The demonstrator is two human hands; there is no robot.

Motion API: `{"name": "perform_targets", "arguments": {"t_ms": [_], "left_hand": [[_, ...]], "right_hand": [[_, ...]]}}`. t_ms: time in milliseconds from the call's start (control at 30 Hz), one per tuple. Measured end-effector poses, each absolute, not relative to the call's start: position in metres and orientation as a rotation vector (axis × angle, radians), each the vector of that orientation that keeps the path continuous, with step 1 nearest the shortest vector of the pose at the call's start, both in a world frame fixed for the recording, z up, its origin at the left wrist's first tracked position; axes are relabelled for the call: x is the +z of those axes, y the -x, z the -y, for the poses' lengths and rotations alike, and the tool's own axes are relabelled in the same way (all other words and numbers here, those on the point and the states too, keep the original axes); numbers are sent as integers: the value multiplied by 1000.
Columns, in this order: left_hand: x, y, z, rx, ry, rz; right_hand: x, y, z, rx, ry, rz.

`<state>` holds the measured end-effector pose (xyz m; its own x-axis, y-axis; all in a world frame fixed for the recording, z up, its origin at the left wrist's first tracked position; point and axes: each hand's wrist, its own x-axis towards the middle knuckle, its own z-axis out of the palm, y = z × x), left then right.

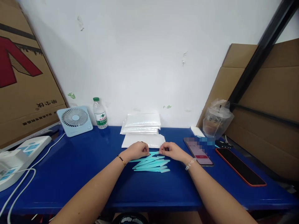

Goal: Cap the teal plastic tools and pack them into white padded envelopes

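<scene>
Several slim turquoise eyebrow razors [151,164] lie in a loose pile on the blue table [149,189], mostly lengthwise from left to right. At the back of the pile, one eyebrow razor [154,153] spans the gap between my hands. My left hand [137,149] pinches its left end with closed fingers. On the other side, my right hand [172,150] has thumb and fingertips closed at its right end. Just behind my hands lies a flat white padded envelope [142,140], with a stack of similar envelopes [142,121] against the wall.
To the left are a power strip [35,149] with white cables, a light blue fan [75,119] and a water bottle [100,113]. A lit phone [199,152], an orange-edged phone [240,166] and a bagged drink cup [216,121] stand right. Cardboard flanks both sides.
</scene>
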<state>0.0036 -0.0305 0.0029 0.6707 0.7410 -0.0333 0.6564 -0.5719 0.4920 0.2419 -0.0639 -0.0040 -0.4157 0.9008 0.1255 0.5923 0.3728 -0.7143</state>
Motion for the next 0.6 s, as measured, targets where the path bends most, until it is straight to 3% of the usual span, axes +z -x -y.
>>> {"name": "perform_targets", "arguments": {"t_ms": [167,600], "left_hand": [[0,-2,26,264,-2364,-1101],[9,-1,44,274,-2479,-1266]], "right_hand": [[-6,-252,64,878,1297,2059],[-5,-257,61,642,1312,2107]]}}
